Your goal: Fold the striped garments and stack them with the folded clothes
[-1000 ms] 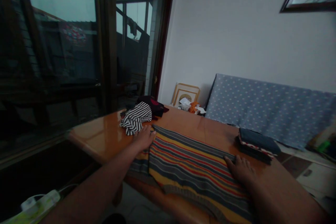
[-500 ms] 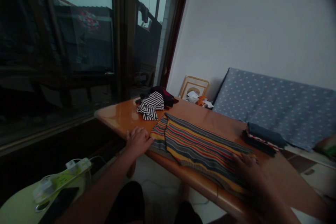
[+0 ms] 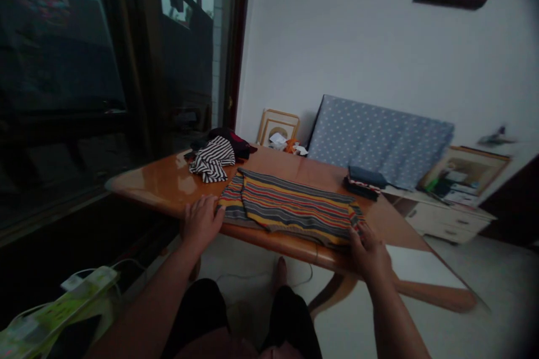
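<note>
A folded striped knit sweater (image 3: 290, 211) in yellow, red and grey lies lengthwise along the near edge of an orange wooden table (image 3: 145, 184). My left hand (image 3: 201, 224) rests at the sweater's left end, fingertips against the cloth. My right hand (image 3: 367, 251) is at its right end, fingers on the cloth, and its grip is hard to judge. Behind the sweater lies a crumpled black-and-white striped garment (image 3: 211, 160) on a dark garment (image 3: 238, 144). A folded dark stack of clothes (image 3: 362, 180) sits to the far right, away from both hands.
A blue polka-dot cushion (image 3: 379, 136) leans against the wall behind the table, near picture frames (image 3: 278, 129). A white cabinet (image 3: 444, 220) stands to the right. Left of the table are a glass door (image 3: 126, 56) and a power strip (image 3: 63, 300) below. My legs show under the table's edge.
The view has swung and pulled back, showing more of the room. Both hands have moved from on top of the sweater to its two ends, nearer the table's front edge.
</note>
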A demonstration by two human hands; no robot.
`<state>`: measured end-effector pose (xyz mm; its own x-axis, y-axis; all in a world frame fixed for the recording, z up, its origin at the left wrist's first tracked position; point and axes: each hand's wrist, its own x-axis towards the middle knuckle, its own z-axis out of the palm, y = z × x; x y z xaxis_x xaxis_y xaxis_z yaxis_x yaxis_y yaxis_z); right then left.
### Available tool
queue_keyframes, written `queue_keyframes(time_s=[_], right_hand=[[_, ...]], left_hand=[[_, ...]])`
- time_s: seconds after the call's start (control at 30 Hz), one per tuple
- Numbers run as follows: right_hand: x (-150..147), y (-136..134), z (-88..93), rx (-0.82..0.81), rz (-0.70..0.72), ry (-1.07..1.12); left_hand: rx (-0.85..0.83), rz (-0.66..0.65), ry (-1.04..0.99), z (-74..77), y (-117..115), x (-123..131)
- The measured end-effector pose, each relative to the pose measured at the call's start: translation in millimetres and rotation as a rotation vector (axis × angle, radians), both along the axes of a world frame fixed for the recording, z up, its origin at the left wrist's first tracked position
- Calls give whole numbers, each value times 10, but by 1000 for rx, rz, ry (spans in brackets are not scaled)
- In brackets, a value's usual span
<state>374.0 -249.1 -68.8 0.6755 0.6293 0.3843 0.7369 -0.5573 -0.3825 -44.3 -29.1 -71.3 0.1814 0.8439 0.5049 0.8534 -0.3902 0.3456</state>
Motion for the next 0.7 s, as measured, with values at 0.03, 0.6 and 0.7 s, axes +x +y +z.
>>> queue_keyframes(time_s=[0.03, 0.6, 0.7], right_hand=[[-32, -24, -26, -15, 4, -14], [-89, -218, -229, 626, 28, 352], [-67, -265, -173, 833, -11, 543]], left_hand=[[5, -29, 10, -29, -17, 18], [22, -66, 65, -252, 57, 83], [33, -63, 72, -255, 42, 86]])
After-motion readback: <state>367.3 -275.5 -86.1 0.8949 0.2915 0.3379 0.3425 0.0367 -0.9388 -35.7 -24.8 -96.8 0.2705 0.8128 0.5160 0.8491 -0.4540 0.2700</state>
